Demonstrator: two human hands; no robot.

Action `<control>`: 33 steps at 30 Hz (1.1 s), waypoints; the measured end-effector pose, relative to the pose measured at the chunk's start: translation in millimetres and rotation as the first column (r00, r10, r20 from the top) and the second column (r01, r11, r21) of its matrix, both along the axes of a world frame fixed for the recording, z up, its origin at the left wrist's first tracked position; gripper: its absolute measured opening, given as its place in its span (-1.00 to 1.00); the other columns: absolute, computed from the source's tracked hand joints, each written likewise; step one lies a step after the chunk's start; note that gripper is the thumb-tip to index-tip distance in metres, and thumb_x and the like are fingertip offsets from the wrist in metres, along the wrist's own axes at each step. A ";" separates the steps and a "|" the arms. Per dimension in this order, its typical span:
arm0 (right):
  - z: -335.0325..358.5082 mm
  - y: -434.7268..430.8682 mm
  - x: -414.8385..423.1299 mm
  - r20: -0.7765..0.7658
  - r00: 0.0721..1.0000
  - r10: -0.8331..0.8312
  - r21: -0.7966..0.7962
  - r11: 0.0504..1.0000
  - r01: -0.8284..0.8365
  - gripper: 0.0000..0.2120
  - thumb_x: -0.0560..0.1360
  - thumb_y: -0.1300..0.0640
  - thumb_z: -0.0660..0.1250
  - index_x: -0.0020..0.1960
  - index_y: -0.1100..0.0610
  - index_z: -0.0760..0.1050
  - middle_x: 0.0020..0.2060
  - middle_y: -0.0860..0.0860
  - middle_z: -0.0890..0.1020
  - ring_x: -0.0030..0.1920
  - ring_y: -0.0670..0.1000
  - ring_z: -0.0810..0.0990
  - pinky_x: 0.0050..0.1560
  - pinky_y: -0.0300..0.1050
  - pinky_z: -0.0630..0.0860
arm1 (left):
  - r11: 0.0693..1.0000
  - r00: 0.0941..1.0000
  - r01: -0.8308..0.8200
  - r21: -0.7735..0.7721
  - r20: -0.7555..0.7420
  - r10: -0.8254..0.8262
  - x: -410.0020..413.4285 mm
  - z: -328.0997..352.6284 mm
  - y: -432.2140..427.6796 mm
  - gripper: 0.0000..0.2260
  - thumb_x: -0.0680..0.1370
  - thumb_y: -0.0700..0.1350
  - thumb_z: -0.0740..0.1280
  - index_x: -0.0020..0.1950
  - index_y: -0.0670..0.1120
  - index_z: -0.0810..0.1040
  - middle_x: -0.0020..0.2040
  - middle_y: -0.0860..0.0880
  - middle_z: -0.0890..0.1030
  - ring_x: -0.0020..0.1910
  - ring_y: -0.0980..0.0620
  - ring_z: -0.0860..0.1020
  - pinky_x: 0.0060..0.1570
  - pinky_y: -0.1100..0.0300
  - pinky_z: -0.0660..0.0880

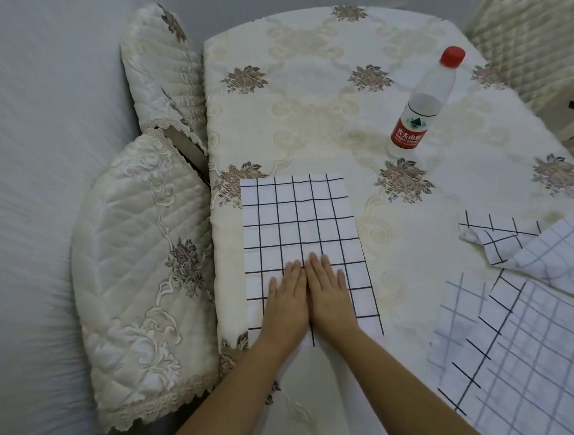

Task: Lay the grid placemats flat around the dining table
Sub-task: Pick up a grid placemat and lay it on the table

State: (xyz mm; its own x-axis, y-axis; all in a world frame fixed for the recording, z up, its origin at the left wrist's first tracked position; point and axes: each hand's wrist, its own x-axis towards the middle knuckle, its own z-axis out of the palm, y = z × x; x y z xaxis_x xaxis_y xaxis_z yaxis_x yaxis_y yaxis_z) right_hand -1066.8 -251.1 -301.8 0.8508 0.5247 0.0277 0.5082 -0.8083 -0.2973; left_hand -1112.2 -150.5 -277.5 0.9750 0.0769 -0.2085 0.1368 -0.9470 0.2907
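placemat (299, 223) flat, lower centre | left hand (287, 299), right hand (328, 294) spread open, pressing it | risk: outward smoothing could drag mat askew; rumpled pile (527, 322) lower right waited

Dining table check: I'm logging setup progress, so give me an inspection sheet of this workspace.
Surface: dining table covered by a cream floral tablecloth.
Job's things: one grid placemat lies flat near the table's left edge; a heap of further grid placemats sits crumpled and overlapping at the right, not laid out.
Clutter: water bottle with red cap stands upright beyond the mats.
Hands: left hand and right hand press palm-down, side by side, on the flat placemat.
Cables: nothing seen.
Surroundings: quilted chair covers at the left; another at the far right.
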 end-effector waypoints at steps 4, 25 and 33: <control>-5.3 -23.6 12.2 -0.002 1.000 -0.031 -0.081 0.996 0.031 -0.48 0.56 -0.07 -0.02 0.45 0.12 0.18 0.44 0.01 0.28 0.51 0.02 0.02 0.38 0.16 0.19 | 0.996 0.997 -0.079 0.038 0.011 0.078 -8.4 -10.5 9.1 -0.54 0.51 -0.01 0.06 0.40 -0.07 0.30 0.40 -0.07 0.41 0.41 -0.06 0.32 0.27 -0.17 0.31; 1.4 -1.9 105.7 -0.095 0.993 -0.066 -0.100 0.993 0.056 -0.40 0.51 -0.12 -0.22 0.52 0.04 0.01 0.49 -0.08 -0.03 0.49 0.02 -0.12 0.43 0.12 -0.10 | 0.968 0.969 -0.237 0.081 0.097 0.229 80.5 -21.2 58.5 -0.52 0.53 0.01 -0.01 0.43 -0.06 0.32 0.45 -0.08 0.32 0.43 -0.13 0.30 0.26 -0.27 0.28; 11.8 4.2 169.4 -0.116 0.967 -0.227 -0.056 0.973 0.222 -0.30 0.45 -0.04 -0.28 0.48 0.23 0.15 0.51 0.14 0.11 0.51 0.20 0.04 0.42 0.29 -0.03 | 0.946 0.955 -0.288 0.151 0.116 0.272 128.5 -16.0 87.4 -0.42 0.49 -0.02 -0.11 0.41 -0.27 0.29 0.48 -0.30 0.18 0.48 -0.25 0.15 0.37 -0.26 0.09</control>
